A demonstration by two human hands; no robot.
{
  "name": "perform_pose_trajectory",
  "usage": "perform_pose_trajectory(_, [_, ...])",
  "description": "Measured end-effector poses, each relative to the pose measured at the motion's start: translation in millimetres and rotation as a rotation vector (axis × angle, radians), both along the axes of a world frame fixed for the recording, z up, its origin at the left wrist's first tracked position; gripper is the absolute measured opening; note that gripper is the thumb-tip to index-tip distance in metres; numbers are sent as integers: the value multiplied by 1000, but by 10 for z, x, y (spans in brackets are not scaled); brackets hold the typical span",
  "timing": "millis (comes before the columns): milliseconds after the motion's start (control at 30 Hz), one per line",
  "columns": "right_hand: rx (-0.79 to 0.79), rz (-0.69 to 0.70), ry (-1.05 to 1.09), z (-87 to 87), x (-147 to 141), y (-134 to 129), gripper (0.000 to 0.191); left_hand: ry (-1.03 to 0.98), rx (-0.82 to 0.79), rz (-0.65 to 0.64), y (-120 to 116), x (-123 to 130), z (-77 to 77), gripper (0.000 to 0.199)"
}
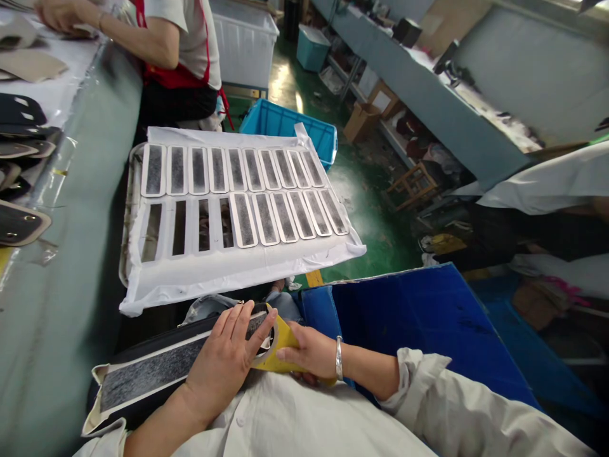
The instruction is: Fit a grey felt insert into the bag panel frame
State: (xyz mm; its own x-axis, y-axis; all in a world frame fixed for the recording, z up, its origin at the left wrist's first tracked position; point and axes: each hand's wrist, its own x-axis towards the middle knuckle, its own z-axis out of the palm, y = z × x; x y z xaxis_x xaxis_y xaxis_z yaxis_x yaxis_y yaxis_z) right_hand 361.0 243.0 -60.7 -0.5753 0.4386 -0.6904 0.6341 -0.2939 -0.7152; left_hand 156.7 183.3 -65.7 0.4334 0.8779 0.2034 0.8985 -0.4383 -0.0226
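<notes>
A dark strip with a cream border [152, 371] lies along a black padded piece on my lap, at the lower left. My left hand [228, 352] rests flat over its right part, fingers extended, the fingertips near a yellow piece with a rounded cutout [280, 349]. That yellow piece is in my right hand [309, 352], its thumb on top and the other fingers underneath. The end of the strip meets the cutout, partly hidden by my left fingers. Beyond my hands, a white cloth-covered rack [190, 279] holds two rows of bordered dark pieces [217, 170], with several open slots at the front left.
A grey-green table [71, 285] with dark pieces runs along the left. A person [176, 51] works at its far end. A blue box [404, 324] stands at my right, and a light blue crate [290, 124] is behind the rack.
</notes>
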Motion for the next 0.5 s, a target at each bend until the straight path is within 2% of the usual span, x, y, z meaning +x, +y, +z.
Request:
perform_pose_trajectory(200, [154,-21,22,-91,3,-62,39,-4,-13,5,18,-17,-21,67])
perform_pose_trajectory(500, [102,-111,84,-105,-15,-90,42,-51,-40,-30,11,-80,-11,68])
